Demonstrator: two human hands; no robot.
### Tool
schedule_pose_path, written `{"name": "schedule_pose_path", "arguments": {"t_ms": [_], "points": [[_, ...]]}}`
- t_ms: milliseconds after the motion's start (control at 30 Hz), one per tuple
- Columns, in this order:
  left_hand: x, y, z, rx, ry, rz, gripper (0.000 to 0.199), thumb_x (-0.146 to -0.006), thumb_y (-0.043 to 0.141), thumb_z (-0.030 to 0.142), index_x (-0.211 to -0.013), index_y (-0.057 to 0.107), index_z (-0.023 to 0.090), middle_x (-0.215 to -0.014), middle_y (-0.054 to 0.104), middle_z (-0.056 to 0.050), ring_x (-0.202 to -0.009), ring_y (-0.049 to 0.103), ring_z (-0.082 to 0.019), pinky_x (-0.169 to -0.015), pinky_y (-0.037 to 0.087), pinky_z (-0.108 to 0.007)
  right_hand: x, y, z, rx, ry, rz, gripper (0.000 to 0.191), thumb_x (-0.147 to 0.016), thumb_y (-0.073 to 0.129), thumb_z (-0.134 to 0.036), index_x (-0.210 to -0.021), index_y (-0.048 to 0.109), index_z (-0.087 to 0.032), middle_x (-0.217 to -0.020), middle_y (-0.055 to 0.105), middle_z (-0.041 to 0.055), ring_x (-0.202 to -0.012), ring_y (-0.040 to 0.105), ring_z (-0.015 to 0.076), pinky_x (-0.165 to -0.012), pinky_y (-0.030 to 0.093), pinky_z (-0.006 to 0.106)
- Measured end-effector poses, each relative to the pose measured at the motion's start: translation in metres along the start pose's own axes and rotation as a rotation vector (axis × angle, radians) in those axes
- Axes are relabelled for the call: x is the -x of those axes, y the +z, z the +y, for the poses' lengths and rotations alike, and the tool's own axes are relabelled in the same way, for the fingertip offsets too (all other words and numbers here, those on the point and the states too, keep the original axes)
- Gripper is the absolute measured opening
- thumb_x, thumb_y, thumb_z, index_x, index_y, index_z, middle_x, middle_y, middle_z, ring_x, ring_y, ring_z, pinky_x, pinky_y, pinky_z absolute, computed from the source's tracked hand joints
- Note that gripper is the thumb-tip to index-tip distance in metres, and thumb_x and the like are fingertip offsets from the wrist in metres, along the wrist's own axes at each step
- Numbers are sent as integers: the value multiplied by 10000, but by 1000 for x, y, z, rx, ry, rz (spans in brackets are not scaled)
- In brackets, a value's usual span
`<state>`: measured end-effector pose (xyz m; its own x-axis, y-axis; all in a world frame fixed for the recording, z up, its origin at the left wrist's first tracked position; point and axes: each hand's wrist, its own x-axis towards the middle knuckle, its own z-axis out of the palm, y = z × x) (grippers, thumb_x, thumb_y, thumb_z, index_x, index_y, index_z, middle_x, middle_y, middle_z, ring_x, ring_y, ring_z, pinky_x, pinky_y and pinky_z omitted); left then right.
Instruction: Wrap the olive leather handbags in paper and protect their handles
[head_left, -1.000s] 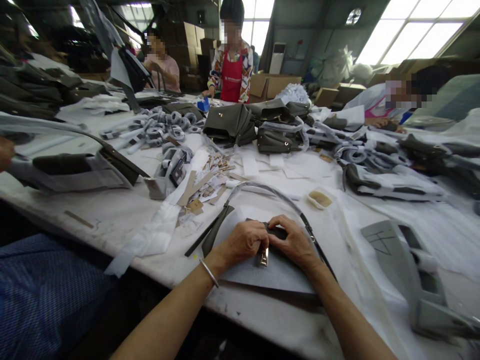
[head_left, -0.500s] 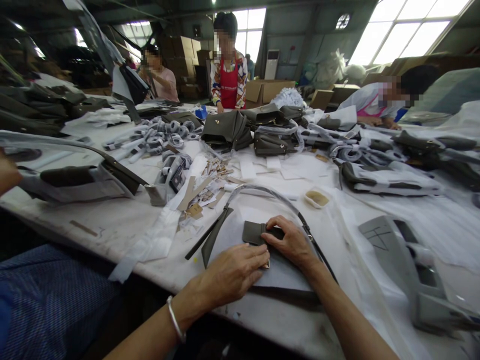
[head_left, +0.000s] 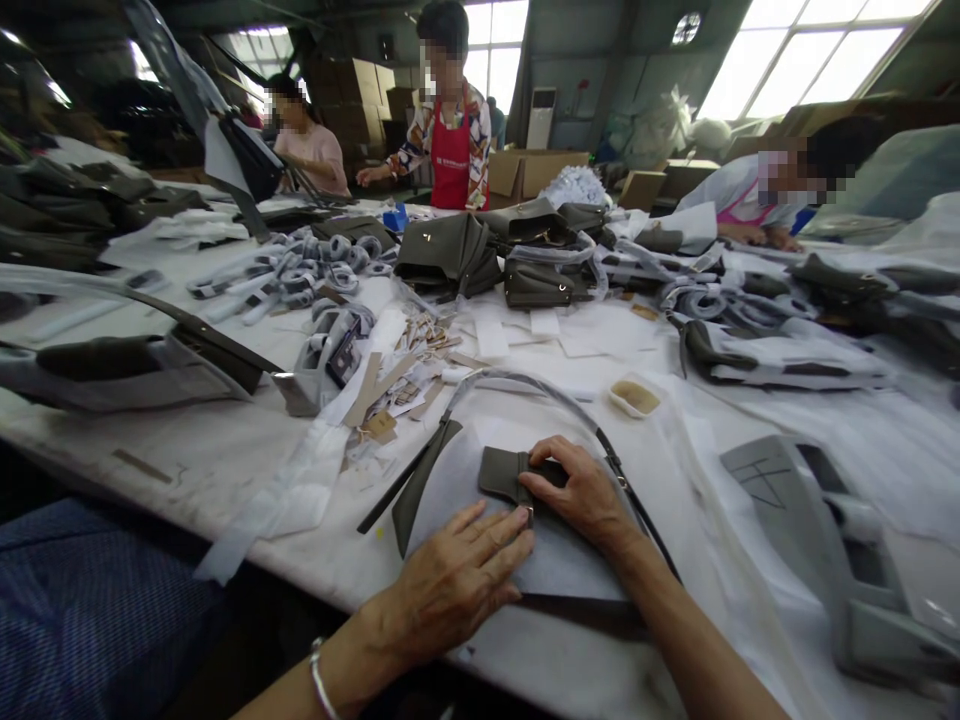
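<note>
A dark olive handbag [head_left: 416,490] lies in front of me, its front covered by white sheeting [head_left: 454,465] and its strap [head_left: 536,378] arched away from me. My right hand [head_left: 581,495] grips the edge of a small olive flap [head_left: 497,470] on the bag between thumb and fingers. Stretched out and slightly spread, the fingers of my left hand [head_left: 465,565] rest on the bag just below the flap. Their tips touch a small metal clasp [head_left: 529,514], partly hidden under them.
A shallow dish of yellowish paste [head_left: 634,397] and a grey tape dispenser [head_left: 832,560] are to the right. Left are loose tags [head_left: 409,395], a smaller dispenser [head_left: 319,370] and another bag [head_left: 127,370]. Wrapped straps [head_left: 300,265] and bags [head_left: 446,250] lie farther back; several co-workers [head_left: 450,150] surround the table.
My left hand's fingers have spread and drawn slightly back, uncovering more of the bag. My right hand keeps its grip on the flap. The co-worker in the red apron has stretched an arm leftward.
</note>
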<state>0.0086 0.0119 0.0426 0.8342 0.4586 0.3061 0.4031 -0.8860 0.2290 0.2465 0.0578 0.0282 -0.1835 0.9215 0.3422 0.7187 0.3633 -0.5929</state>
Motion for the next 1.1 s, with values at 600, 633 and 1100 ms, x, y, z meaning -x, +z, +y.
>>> {"name": "schedule_pose_path", "arguments": {"t_ms": [600, 633, 1100], "points": [[-13, 6, 10, -16, -126, -5, 396, -930, 596, 408, -1273, 548, 216, -1364, 587, -95, -1202, 586, -254, -1072, 428, -416, 0, 2, 5, -31, 9, 1, 75, -863, 622, -329, -885, 628, -258, -956, 700, 43, -916, 642, 230, -869, 493, 385], [-13, 6, 11, -21, -130, 0, 400, -926, 604, 408, -1272, 547, 217, -1357, 591, -96, -1197, 587, -257, -1066, 431, -422, 0, 1, 4, -26, 4, 4, 76, -867, 615, -328, -882, 637, -257, -955, 704, 44, -917, 644, 230, -871, 494, 388], [-1, 18, -1, 186, -109, 82, 317, -934, 607, 364, -1220, 563, 235, -1350, 580, -57, -1196, 576, -220, -1132, 358, -438, 15, -29, -51, -154, 32, -412, 105, -871, 631, -200, -867, 729, -238, -875, 682, 2, -834, 645, 152, -792, 491, 274]]}}
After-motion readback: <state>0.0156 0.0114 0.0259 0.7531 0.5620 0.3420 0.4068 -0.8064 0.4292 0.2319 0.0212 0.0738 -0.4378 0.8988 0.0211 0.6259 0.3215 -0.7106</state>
